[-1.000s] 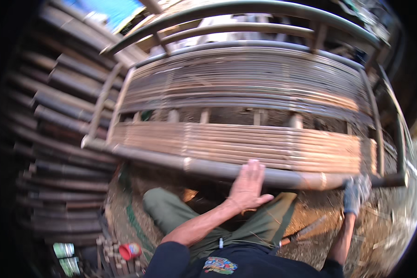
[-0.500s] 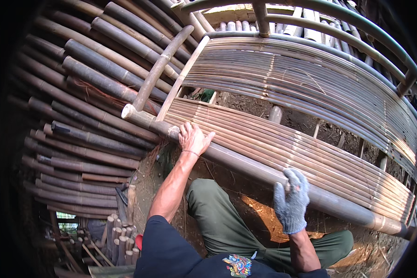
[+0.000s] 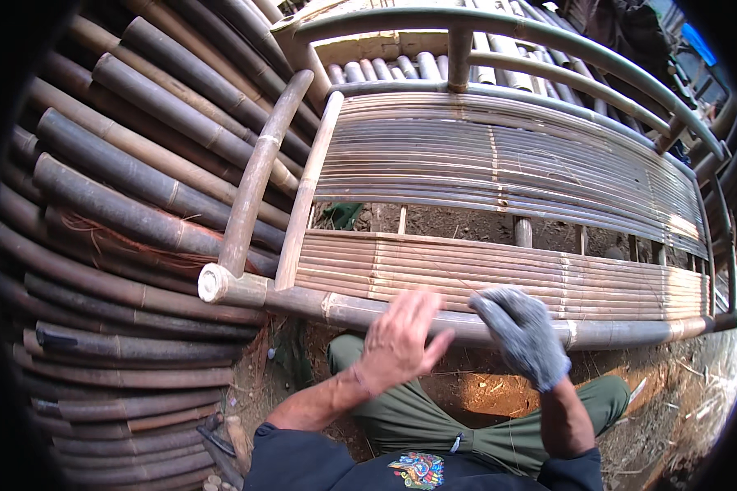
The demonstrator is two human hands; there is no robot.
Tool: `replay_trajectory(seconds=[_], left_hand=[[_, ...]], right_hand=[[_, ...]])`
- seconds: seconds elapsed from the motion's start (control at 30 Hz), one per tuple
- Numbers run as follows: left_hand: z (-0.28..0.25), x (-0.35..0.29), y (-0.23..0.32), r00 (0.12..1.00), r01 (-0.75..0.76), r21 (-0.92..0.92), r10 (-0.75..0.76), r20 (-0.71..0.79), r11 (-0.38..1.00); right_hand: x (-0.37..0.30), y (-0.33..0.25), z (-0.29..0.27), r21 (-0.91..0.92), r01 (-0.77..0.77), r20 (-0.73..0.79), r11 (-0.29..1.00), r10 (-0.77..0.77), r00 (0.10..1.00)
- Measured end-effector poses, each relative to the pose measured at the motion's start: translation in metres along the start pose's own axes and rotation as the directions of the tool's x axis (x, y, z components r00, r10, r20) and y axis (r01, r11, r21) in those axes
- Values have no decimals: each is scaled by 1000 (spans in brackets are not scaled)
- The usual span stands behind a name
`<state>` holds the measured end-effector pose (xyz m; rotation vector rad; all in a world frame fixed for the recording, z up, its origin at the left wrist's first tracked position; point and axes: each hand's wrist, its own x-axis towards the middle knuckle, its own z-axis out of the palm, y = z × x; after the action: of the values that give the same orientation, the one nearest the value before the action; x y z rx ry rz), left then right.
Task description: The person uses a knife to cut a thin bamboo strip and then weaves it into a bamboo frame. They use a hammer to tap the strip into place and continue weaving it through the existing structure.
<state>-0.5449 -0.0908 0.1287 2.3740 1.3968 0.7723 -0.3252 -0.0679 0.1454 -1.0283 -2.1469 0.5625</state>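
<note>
In front of me is a bamboo bench with a seat of thin bamboo slats in two bands, a gap lying between them. A thick bamboo pole forms its front edge. My bare left hand, blurred by motion, is over this pole near its middle, fingers stretched and thumb apart, holding nothing visible. To its right, my right hand in a grey knitted glove hovers at the pole with its fingers extended toward the front slats. Whether its fingertips touch the pole or slats, I cannot tell.
Stacked dark bamboo poles fill the left side, some with orange string. The bench's armrest pole rises at its left end, and a curved backrest rail runs behind. More cut bamboo lies beyond. My bent knees are under the front edge.
My left hand has left its place on the front pole and moved right, closer to the gloved hand. The right hand has tilted leftward. My view has turned, so the bench appears more level.
</note>
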Motion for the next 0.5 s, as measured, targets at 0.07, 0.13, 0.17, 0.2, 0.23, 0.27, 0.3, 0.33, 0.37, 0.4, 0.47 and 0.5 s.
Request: replay_trajectory(seconds=[0.07, 0.13, 0.17, 0.2, 0.23, 0.27, 0.3, 0.33, 0.37, 0.4, 0.47, 0.5], left_hand=[[-2, 39, -35, 972, -230, -63, 226, -57, 971], [3, 58, -60, 984, -33, -586, 130, 124, 810], [4, 70, -86, 971, -237, -352, 216, -101, 905], [4, 86, -108, 940, -275, -268, 200, -275, 923], [-11, 96, -122, 969, -35, -314, -44, -242, 949], [-22, 99, -154, 958, 94, -207, -145, -246, 974], [-23, 99, -192, 955, 214, -112, -231, -183, 970], [-11, 103, -232, 972, 227, -50, -230, -42, 972], [1, 107, -250, 955, 271, 23, -272, 117, 962], [13, 114, -251, 911, 301, -2, -286, 297, 954], [28, 117, -263, 864, 149, 157, -206, 459, 976], [44, 112, -293, 822, -20, 233, -117, 558, 972]], right_hand=[[4, -59, -44, -31, -110, 53, 993, 111, 992], [12, -85, -79, -278, -50, -29, 959, 44, 999], [15, -87, -94, -457, -13, -117, 889, -46, 992], [12, -81, -107, -261, -301, -366, 917, 195, 910], [9, -72, -121, 15, -514, -539, 858, 440, 719], [15, -57, -133, 59, -507, -563, 860, 448, 695], [24, -37, -145, 95, -497, -591, 863, 450, 669], [24, -7, -154, -19, -519, -613, 855, 400, 682], [22, 28, -148, -131, -545, -625, 828, 358, 694], [22, 58, -130, -436, -576, -558, 692, 295, 776], [42, 100, -71, -673, -568, -429, 473, 376, 821], [67, 104, -25, -789, -469, -308, 398, 404, 861]])
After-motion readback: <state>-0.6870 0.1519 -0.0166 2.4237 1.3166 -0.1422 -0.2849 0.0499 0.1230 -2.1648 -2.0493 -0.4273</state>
